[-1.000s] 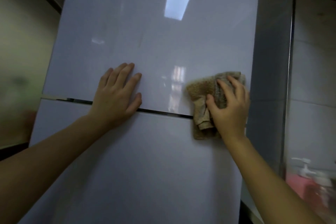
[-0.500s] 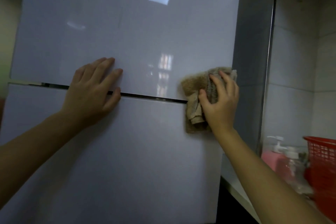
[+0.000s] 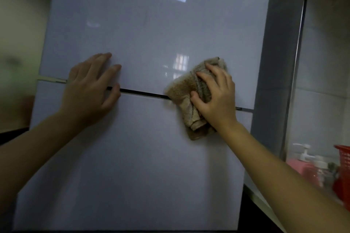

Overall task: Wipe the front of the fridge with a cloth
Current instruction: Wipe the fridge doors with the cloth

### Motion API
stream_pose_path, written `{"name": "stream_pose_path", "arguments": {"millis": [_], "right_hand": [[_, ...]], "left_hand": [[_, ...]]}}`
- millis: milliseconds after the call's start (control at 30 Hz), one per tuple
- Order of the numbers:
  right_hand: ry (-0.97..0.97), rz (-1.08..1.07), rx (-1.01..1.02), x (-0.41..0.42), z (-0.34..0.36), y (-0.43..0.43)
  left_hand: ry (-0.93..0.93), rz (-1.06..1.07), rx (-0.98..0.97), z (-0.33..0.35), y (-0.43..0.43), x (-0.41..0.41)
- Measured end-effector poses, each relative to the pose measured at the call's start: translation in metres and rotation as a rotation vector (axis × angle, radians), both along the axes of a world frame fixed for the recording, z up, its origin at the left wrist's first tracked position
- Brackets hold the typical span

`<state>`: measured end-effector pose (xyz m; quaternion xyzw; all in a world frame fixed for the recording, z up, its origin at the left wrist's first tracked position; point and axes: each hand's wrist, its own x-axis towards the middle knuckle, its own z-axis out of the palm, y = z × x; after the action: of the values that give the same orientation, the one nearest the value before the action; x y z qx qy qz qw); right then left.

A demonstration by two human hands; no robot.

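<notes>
The fridge front [image 3: 132, 157] is very smooth and shiny, like glass. It is so glossy that a bright light and a window show in it, like in a mirror. The cloth [image 3: 181, 92] is soft and fuzzy like a towel, with a rough, loopy look and lots of crumples. The side of the fridge [image 3: 274, 62] is grey and duller. A thin strip [image 3: 301, 24] next to it gleams like metal. The wall tiles [image 3: 325, 53] are smooth with a little shine. The red basket [image 3: 343, 166] looks like plastic with small holes. The pump bottle [image 3: 305, 154] is blurry, but it is probably plastic too.
</notes>
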<state>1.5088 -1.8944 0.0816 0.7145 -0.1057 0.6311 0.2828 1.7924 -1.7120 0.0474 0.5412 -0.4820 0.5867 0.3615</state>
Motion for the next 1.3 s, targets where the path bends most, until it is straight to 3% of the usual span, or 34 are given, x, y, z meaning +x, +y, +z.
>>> {"name": "stream_pose_path", "arguments": {"millis": [233, 433, 500, 700, 800, 1000, 1067, 1200, 1300], "right_hand": [[0.498, -0.013, -0.381, 0.074, 0.007, 0.04], [0.169, 0.053, -0.179, 0.1, 0.056, 0.052], [0.147, 0.061, -0.147, 0.111, 0.059, 0.058], [0.565, 0.022, -0.457, 0.135, 0.046, 0.068], [0.479, 0.001, -0.446, 0.137, 0.068, 0.07], [0.211, 0.028, -0.215, 0.168, 0.098, 0.094], [0.303, 0.024, -0.253, 0.18, 0.094, 0.102], [0.707, -0.085, -0.527, 0.182, 0.096, 0.105], [0.635, -0.072, -0.507, 0.183, 0.116, 0.104]], "left_hand": [[0.064, 0.092, -0.016, -0.027, 0.034, 0.049], [0.009, 0.078, 0.035, -0.038, 0.047, 0.067], [0.011, 0.064, 0.035, -0.043, 0.047, 0.07], [0.014, 0.045, 0.055, -0.053, 0.051, 0.079], [0.016, 0.05, 0.053, -0.055, 0.051, 0.079], [0.04, 0.024, 0.031, -0.058, 0.052, 0.076], [0.045, 0.012, 0.029, -0.059, 0.052, 0.076], [0.034, -0.011, 0.033, -0.063, 0.05, 0.078], [0.047, -0.008, 0.032, -0.065, 0.05, 0.079]]}}
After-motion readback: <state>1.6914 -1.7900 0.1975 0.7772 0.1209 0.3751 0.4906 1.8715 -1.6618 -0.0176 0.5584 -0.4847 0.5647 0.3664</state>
